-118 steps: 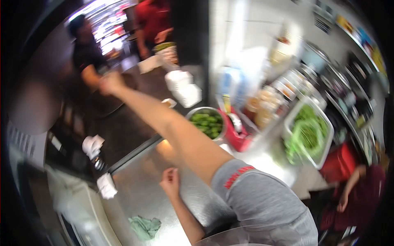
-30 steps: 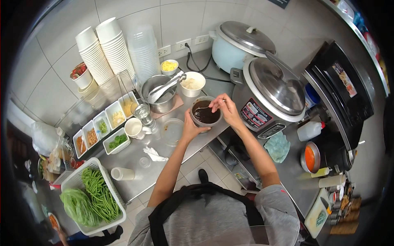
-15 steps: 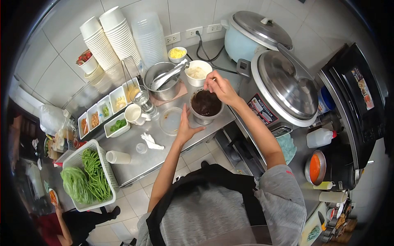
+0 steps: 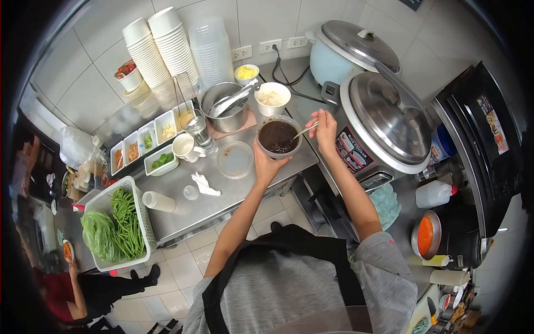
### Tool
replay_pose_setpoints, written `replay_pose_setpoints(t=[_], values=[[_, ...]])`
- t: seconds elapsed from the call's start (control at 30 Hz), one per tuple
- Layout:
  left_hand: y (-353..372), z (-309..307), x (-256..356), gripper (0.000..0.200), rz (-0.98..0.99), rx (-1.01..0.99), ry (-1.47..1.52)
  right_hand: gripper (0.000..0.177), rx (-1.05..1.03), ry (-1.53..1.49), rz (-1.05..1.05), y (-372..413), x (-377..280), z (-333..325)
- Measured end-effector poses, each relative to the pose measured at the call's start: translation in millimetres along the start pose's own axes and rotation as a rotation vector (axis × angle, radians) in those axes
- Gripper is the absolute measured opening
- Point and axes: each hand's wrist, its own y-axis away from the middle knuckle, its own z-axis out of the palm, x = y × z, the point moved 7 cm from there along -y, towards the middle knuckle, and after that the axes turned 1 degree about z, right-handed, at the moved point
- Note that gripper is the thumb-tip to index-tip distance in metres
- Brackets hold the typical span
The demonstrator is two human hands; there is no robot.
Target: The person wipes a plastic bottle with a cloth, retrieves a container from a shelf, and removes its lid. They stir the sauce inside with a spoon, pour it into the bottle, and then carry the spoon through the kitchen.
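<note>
A clear round tub of dark brown sauce (image 4: 276, 136) is held from its lower left side by my left hand (image 4: 270, 164). Above the right of the tub, my right hand (image 4: 325, 129) pinches the handle of a metal spoon (image 4: 306, 129), whose bowl end dips into the sauce. A clear round lid (image 4: 235, 160) lies on the steel counter left of the tub. Just behind the tub stands a white bowl (image 4: 272, 98) of pale food, beside a steel pot (image 4: 227, 111) with tongs across it.
Rice cookers (image 4: 384, 119) stand at the right. Left are a white mug (image 4: 186, 148), a water glass (image 4: 196, 129), ingredient trays (image 4: 147, 140), stacked containers (image 4: 167, 44) and a basket (image 4: 146, 222) of greens. Another person (image 4: 61, 295) is at lower left.
My left hand has moved from beside the tub to grip it, and the tub looks lifted and tilted. My right hand has shifted right and down, so the spoon handle now shows.
</note>
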Motion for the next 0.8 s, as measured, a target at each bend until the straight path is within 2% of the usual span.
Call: replay_pose_setpoints(t=[0.2,0.3,0.4,0.53,0.8], values=[[-9,-17,-6,0.109,0.056,-0.136,0.047,0.032,-0.034,-0.052,-0.057,0,-41,19],[-11,-20,-15,0.107,0.038,-0.177,0.056,0.03,-0.144,-0.084,-0.186,6,-73,39],[-13,-18,-22,0.111,0.015,-0.223,0.161,0.026,-0.262,0.052,-0.363,16,-97,60],[-13,-22,-18,0.11,0.045,-0.191,0.186,0.021,-0.425,0.238,-0.489,24,-74,85],[-12,-20,-14,0.109,0.021,-0.216,0.174,0.02,-0.58,0.097,-0.299,40,-43,88]])
